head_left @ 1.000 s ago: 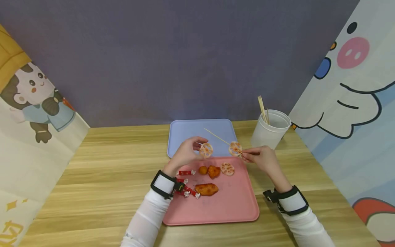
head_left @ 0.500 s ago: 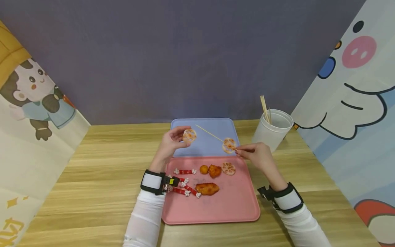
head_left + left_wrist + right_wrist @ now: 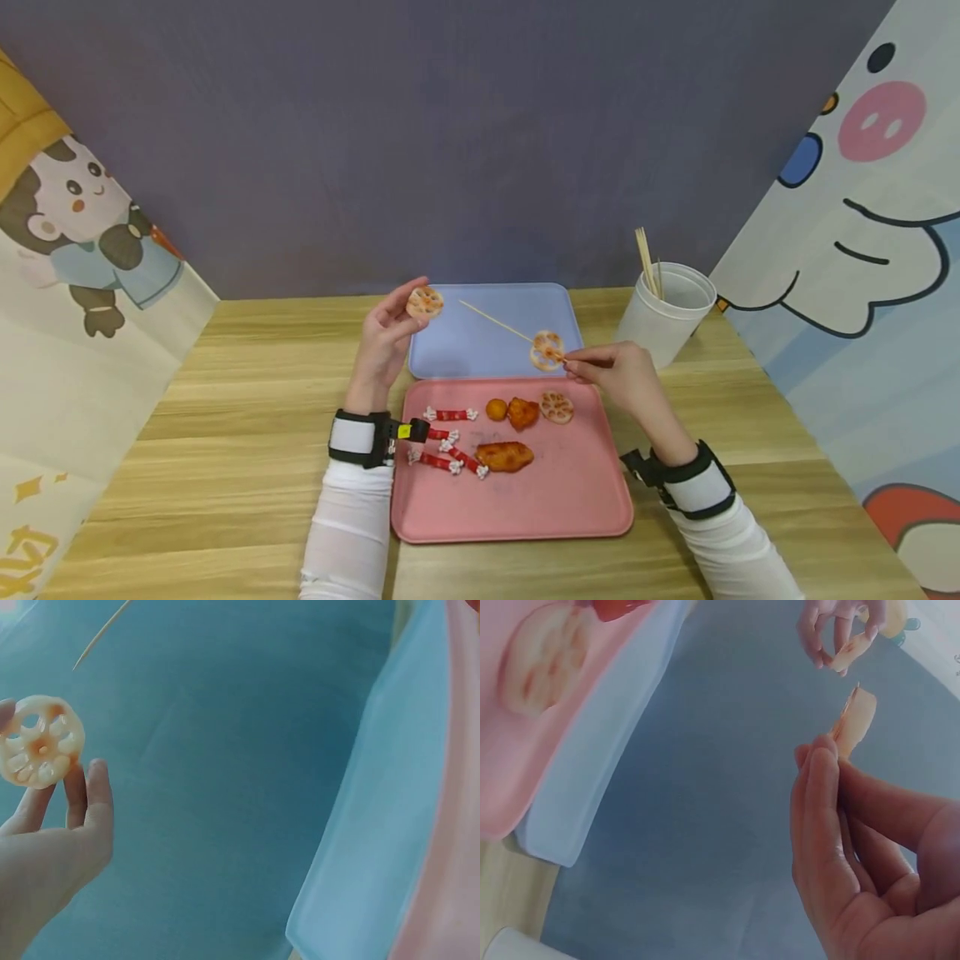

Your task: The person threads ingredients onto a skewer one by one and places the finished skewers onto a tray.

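My left hand (image 3: 379,343) holds a lotus root slice (image 3: 425,303) by its edge, raised over the left side of the blue tray (image 3: 487,358). In the left wrist view this slice (image 3: 43,750) faces the camera, with fingers at its rim. My right hand (image 3: 626,379) pinches the lower end of a thin wooden skewer (image 3: 495,320). A second lotus root slice (image 3: 547,350) is threaded on that skewer close to my right fingertips. The skewer slants up to the left; its bare tip is a short way from the slice in my left hand.
A pink tray (image 3: 555,508) in front carries another lotus root slice (image 3: 557,407), a small brown ball (image 3: 497,409), a fried chunk (image 3: 523,413), a wing-shaped piece (image 3: 504,456) and several red white-ended sticks (image 3: 452,415). A white tub (image 3: 656,333) with skewers (image 3: 645,254) stands right.
My left hand has moved left and upward with its lotus root slice, away from the pink tray. My right hand has shifted slightly left with the skewer.
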